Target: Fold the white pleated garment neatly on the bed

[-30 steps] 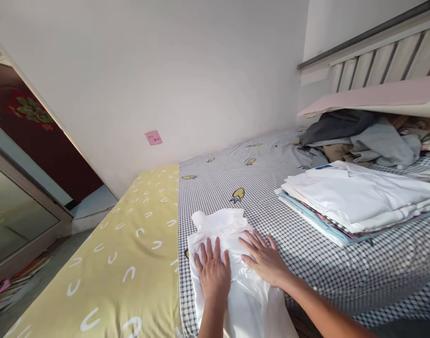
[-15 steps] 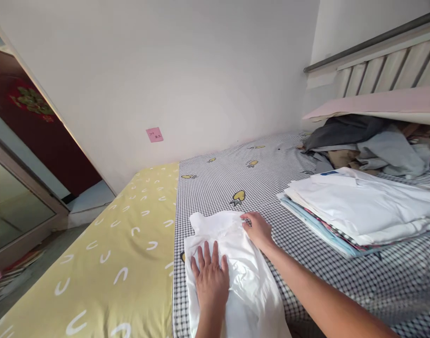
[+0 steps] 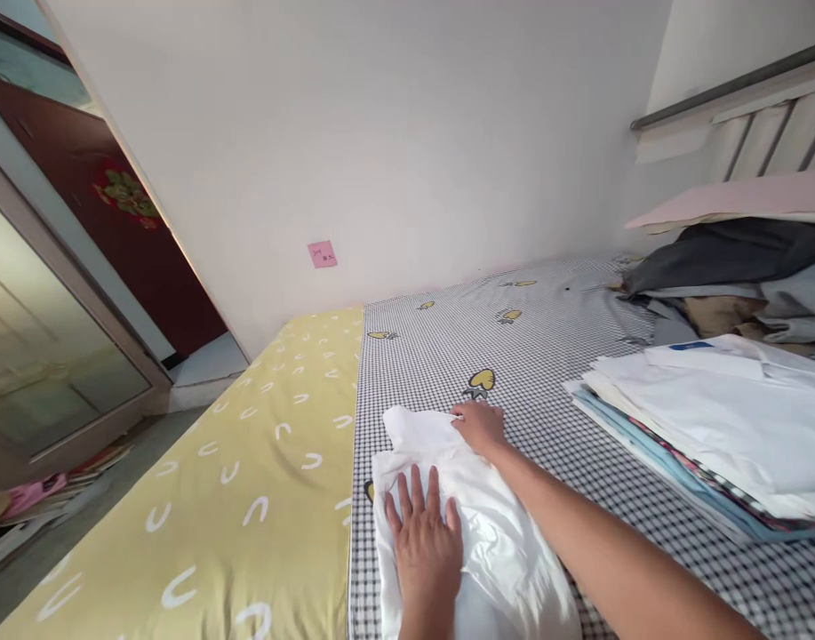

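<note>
My left hand (image 3: 426, 544) lies flat, fingers spread, pressing on the white garment (image 3: 470, 524) spread over the checked sheet (image 3: 554, 356). My right hand (image 3: 480, 425) is just beyond it, at the garment's far edge, fingers curled on the cloth there; whether they actually pinch it, I cannot tell. Off to the right of both hands, well apart, sits a stack of folded clothes (image 3: 720, 418). To the left runs the yellow sheet (image 3: 247, 480).
</note>
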A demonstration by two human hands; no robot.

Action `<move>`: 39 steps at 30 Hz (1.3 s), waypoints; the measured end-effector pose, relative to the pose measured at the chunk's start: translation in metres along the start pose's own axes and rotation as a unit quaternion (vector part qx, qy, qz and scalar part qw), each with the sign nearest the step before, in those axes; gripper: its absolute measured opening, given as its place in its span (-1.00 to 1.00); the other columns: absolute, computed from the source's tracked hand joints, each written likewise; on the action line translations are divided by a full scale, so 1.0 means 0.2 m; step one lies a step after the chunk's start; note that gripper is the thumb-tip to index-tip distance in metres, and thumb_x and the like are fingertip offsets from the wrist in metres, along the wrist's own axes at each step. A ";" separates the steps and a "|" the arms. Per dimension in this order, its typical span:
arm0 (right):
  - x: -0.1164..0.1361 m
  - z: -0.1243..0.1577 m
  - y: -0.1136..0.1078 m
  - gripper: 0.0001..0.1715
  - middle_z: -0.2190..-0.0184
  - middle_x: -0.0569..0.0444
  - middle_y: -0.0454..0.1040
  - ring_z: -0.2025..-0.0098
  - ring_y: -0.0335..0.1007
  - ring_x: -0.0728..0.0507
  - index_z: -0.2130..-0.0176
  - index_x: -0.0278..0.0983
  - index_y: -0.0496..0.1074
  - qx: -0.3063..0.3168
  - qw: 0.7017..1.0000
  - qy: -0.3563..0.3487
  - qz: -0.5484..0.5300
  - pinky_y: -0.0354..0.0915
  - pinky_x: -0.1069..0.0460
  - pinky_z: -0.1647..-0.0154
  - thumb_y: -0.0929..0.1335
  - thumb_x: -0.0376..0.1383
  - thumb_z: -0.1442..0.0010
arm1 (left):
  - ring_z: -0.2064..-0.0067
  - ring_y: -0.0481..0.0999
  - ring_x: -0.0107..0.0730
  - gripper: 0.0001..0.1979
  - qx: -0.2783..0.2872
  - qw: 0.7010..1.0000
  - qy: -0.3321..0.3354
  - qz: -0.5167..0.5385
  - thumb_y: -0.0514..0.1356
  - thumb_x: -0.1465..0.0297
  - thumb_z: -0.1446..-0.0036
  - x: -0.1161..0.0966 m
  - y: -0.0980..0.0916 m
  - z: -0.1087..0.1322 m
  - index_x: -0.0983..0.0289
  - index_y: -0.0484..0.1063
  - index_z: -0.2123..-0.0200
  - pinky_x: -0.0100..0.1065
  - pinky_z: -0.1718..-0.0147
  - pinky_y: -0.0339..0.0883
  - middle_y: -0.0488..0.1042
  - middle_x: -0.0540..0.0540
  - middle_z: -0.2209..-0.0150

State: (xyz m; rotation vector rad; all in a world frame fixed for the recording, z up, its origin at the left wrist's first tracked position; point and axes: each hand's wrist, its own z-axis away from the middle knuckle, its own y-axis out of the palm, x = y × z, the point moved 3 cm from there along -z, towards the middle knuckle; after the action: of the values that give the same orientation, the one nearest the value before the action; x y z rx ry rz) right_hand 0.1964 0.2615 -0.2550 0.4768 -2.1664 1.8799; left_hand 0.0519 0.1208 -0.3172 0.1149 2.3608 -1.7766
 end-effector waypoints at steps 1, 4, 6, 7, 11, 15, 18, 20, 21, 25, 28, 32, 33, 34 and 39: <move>0.00 0.05 -0.02 -0.68 -0.01 0.01 0.62 -0.14 0.41 -0.24 0.08 -0.08 0.65 -0.012 1.000 -0.020 0.000 0.11 -0.21 -0.21 0.30 -0.31 -0.36 | -0.50 0.10 0.11 -0.45 -0.002 1.000 0.000 0.004 0.01 0.21 -0.39 0.00 0.00 0.00 0.09 0.27 -0.40 0.28 -0.47 -0.13 0.17 0.16 -0.48; -0.02 0.21 -0.06 -0.64 -0.07 0.10 0.60 -0.20 0.36 -0.20 0.08 -0.01 0.65 -0.053 0.994 -0.099 0.006 -0.08 -0.22 -0.39 0.30 -0.34 -0.38 | -0.49 0.13 0.08 -0.45 -0.005 1.000 0.003 0.000 0.01 0.22 -0.40 -0.01 -0.02 0.01 0.08 0.26 -0.40 0.27 -0.46 -0.11 0.18 0.16 -0.47; -0.05 0.33 -0.04 -0.60 -0.09 0.10 0.59 -0.22 0.35 -0.21 0.09 0.02 0.66 -0.076 0.984 -0.160 0.016 -0.15 -0.25 -0.43 0.28 -0.36 -0.39 | -0.48 0.16 0.05 -0.45 -0.010 1.000 0.006 -0.007 0.00 0.23 -0.40 -0.01 -0.02 0.01 0.08 0.26 -0.40 0.26 -0.46 -0.09 0.20 0.15 -0.46; -0.07 0.37 -0.03 -0.57 -0.13 0.09 0.57 -0.25 0.33 -0.22 0.05 0.03 0.66 -0.082 0.980 -0.182 0.025 -0.15 -0.27 -0.44 0.27 -0.37 -0.39 | -0.48 0.16 0.05 -0.45 -0.013 1.000 0.007 -0.008 0.00 0.23 -0.40 -0.01 -0.03 0.01 0.08 0.26 -0.40 0.26 -0.46 -0.08 0.20 0.16 -0.46; -0.15 0.49 0.06 -0.42 -0.41 0.07 0.31 -0.44 0.11 -0.33 -0.30 0.06 0.43 -0.025 0.985 -0.163 0.057 -0.06 -0.40 -0.43 0.28 -0.34 -0.38 | -0.48 0.16 0.06 -0.46 -0.018 1.000 0.005 -0.010 0.01 0.23 -0.40 -0.01 -0.02 0.01 0.09 0.27 -0.40 0.26 -0.45 -0.07 0.20 0.18 -0.46; -0.17 0.54 0.09 -0.42 -0.50 0.13 0.14 -0.52 -0.05 -0.37 -0.38 0.12 0.30 0.028 0.989 -0.135 0.048 0.00 -0.43 -0.42 0.24 -0.20 -0.45 | -0.49 0.14 0.07 -0.45 -0.012 1.000 0.004 -0.019 -0.01 0.21 -0.41 0.00 0.00 0.00 0.10 0.25 -0.41 0.25 -0.45 -0.07 0.19 0.17 -0.46; -0.16 0.56 0.09 -0.43 -0.50 0.16 0.13 -0.53 -0.08 -0.36 -0.39 0.12 0.29 0.040 0.989 -0.135 0.046 -0.04 -0.43 -0.44 0.21 -0.16 -0.47 | -0.49 0.13 0.06 -0.45 -0.008 1.000 0.000 -0.029 -0.01 0.21 -0.41 0.00 0.01 0.00 0.11 0.27 -0.40 0.24 -0.45 -0.06 0.19 0.17 -0.46; -0.16 0.57 0.10 -0.44 -0.50 0.17 0.14 -0.53 -0.08 -0.35 -0.39 0.13 0.28 0.049 0.988 -0.137 0.043 -0.05 -0.45 -0.45 0.19 -0.14 -0.48 | -0.49 0.13 0.05 -0.46 -0.010 0.999 0.001 -0.033 -0.01 0.22 -0.41 0.00 0.00 -0.01 0.11 0.27 -0.40 0.22 -0.45 -0.05 0.18 0.16 -0.47; -0.16 0.57 0.10 -0.44 -0.50 0.17 0.14 -0.53 -0.08 -0.35 -0.39 0.14 0.27 0.053 0.988 -0.137 0.041 -0.06 -0.45 -0.45 0.19 -0.12 -0.49 | -0.49 0.13 0.05 -0.45 -0.009 0.999 0.001 -0.035 -0.01 0.22 -0.41 0.00 0.00 -0.01 0.11 0.26 -0.40 0.22 -0.45 -0.05 0.18 0.16 -0.47; -0.15 0.57 0.12 -0.45 -0.50 0.17 0.14 -0.54 -0.10 -0.36 -0.38 0.15 0.29 0.059 0.990 -0.122 0.031 -0.11 -0.47 -0.46 0.17 -0.03 -0.50 | -0.50 0.11 0.06 -0.44 0.008 0.999 -0.002 -0.035 -0.03 0.22 -0.41 -0.01 -0.01 -0.01 0.14 0.26 -0.41 0.23 -0.46 -0.08 0.18 0.17 -0.47; -0.15 0.57 0.13 -0.45 -0.50 0.18 0.12 -0.55 -0.12 -0.35 -0.39 0.13 0.28 0.053 0.991 -0.123 0.025 -0.14 -0.46 -0.47 0.16 -0.01 -0.50 | -0.51 0.07 0.06 -0.44 0.019 1.000 -0.007 -0.010 -0.02 0.23 -0.40 -0.01 -0.03 -0.01 0.17 0.27 -0.40 0.23 -0.47 -0.15 0.16 0.17 -0.48; -0.15 0.59 0.11 -0.45 -0.51 0.14 0.12 -0.54 -0.12 -0.37 -0.39 0.10 0.29 0.040 0.990 -0.133 0.013 -0.16 -0.46 -0.47 0.18 -0.01 -0.50 | -0.50 0.12 0.02 -0.53 0.031 0.989 -0.054 0.137 0.08 0.28 -0.32 0.02 -0.10 -0.06 0.17 0.45 -0.24 0.18 -0.47 -0.20 0.30 0.17 -0.43; -0.15 0.59 0.11 -0.45 -0.51 0.13 0.12 -0.54 -0.12 -0.37 -0.39 0.09 0.30 0.040 0.990 -0.134 0.009 -0.16 -0.46 -0.47 0.18 -0.02 -0.50 | -0.45 0.23 -0.02 -0.59 0.030 0.981 -0.069 0.180 0.08 0.30 -0.30 0.03 -0.12 -0.09 0.17 0.49 -0.16 0.13 -0.46 -0.11 0.41 0.17 -0.36; -0.14 0.60 0.10 -0.45 -0.51 0.13 0.12 -0.54 -0.12 -0.38 -0.39 0.09 0.30 0.040 0.990 -0.135 0.004 -0.17 -0.46 -0.47 0.19 -0.02 -0.49 | -0.37 0.37 -0.06 -0.65 0.028 0.973 -0.084 0.213 0.07 0.31 -0.30 0.05 -0.14 -0.13 0.17 0.51 -0.07 0.06 -0.41 0.03 0.51 0.18 -0.27; -0.14 0.60 0.10 -0.45 -0.50 0.13 0.13 -0.55 -0.15 -0.37 -0.39 0.10 0.29 0.039 0.991 -0.126 -0.019 -0.20 -0.48 -0.48 0.20 -0.04 -0.49 | 0.20 0.60 -0.16 -0.66 -0.017 0.950 -0.161 0.266 0.01 0.08 -0.35 0.12 -0.24 -0.35 0.21 0.38 0.12 -0.15 0.10 0.44 0.59 0.15 0.19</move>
State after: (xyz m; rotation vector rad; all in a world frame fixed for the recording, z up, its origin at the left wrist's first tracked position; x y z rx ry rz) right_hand 0.2191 0.1477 -0.3029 0.8062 -2.2227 1.9820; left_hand 0.0128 0.1732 -0.2588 0.3842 1.8964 -1.3731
